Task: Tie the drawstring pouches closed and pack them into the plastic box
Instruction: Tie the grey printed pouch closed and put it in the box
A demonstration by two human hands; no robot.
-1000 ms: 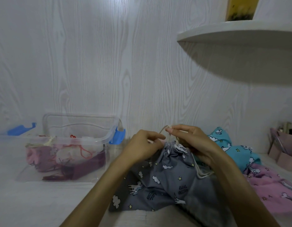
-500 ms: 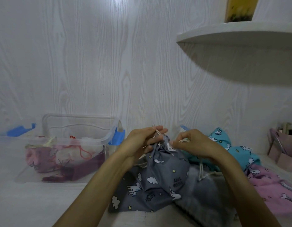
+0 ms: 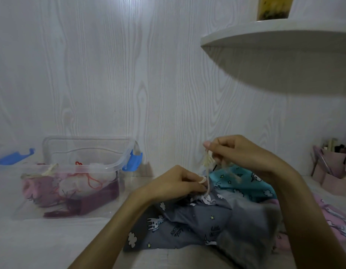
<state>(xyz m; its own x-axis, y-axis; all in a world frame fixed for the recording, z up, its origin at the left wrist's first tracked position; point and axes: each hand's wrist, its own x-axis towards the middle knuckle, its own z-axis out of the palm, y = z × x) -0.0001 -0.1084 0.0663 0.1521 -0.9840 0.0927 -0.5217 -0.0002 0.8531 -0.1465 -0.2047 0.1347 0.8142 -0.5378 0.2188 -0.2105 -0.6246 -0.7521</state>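
While the left hand (image 3: 176,184) apparently pinches the grey pouch (image 3: 197,220) neck, the right hand (image 3: 238,154) pinches its blurred drawstring (image 3: 207,171).

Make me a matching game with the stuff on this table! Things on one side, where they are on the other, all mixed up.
Things:
1. Grey cloud-print drawstring pouch
2. Clear plastic box with blue clips
3. Cream drawstring cord
4. Turquoise cloud-print pouch

Places:
A. Pinched in the raised right hand
B. On the left, with pouches already inside
C. Behind the grey pouch
D. Under the left hand, in the middle

Pairs: 1-D, 2-B, 3-A, 4-C
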